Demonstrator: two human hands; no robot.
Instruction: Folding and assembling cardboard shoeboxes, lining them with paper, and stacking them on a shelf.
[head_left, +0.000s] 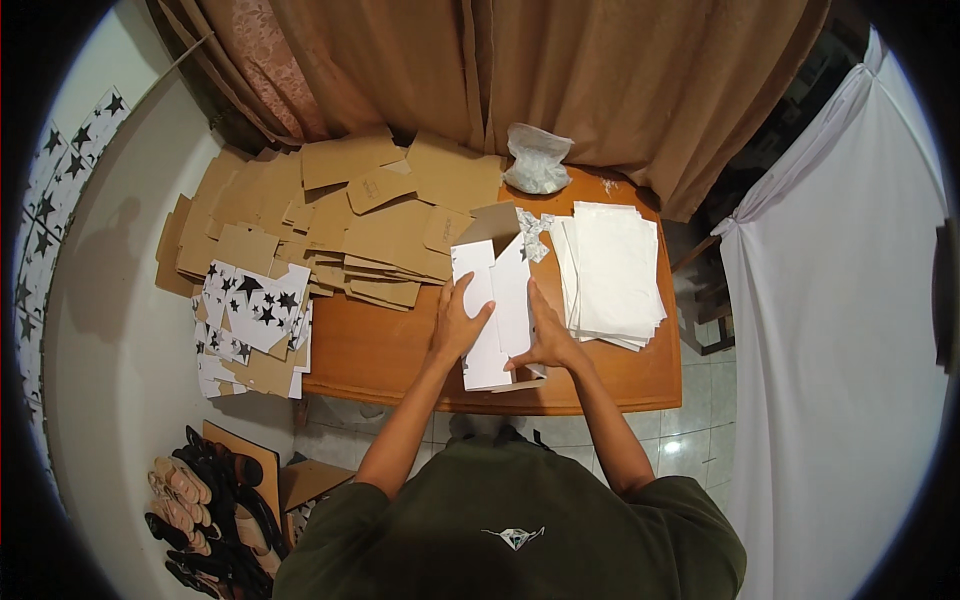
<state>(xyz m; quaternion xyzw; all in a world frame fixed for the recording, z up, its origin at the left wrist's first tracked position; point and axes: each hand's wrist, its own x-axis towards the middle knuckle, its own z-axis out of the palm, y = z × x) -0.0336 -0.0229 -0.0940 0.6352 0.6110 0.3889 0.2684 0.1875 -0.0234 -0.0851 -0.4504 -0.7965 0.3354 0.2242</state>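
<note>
Two hands of ours rest on the white box [490, 355], which lies on the table [370, 370] between them. Our left hand [459, 322] is half open, its thumb over the box's left panel; our right hand [548, 338] is spread wider, fingers along the right side and thumb toward the near end. Neither closes around it. We judge the step in hand to be folding the box into shape. A brown flap [492, 222] stands up at its far end, so the next move would call for steady sides while that is tucked. What the box holds, we cannot see. Beyond it, rightward, a clear bag [540, 165] contains crumpled, silvery stuff; flat cardboard [395, 235] lies to its left, white sheets [615, 270] to its right.
</note>
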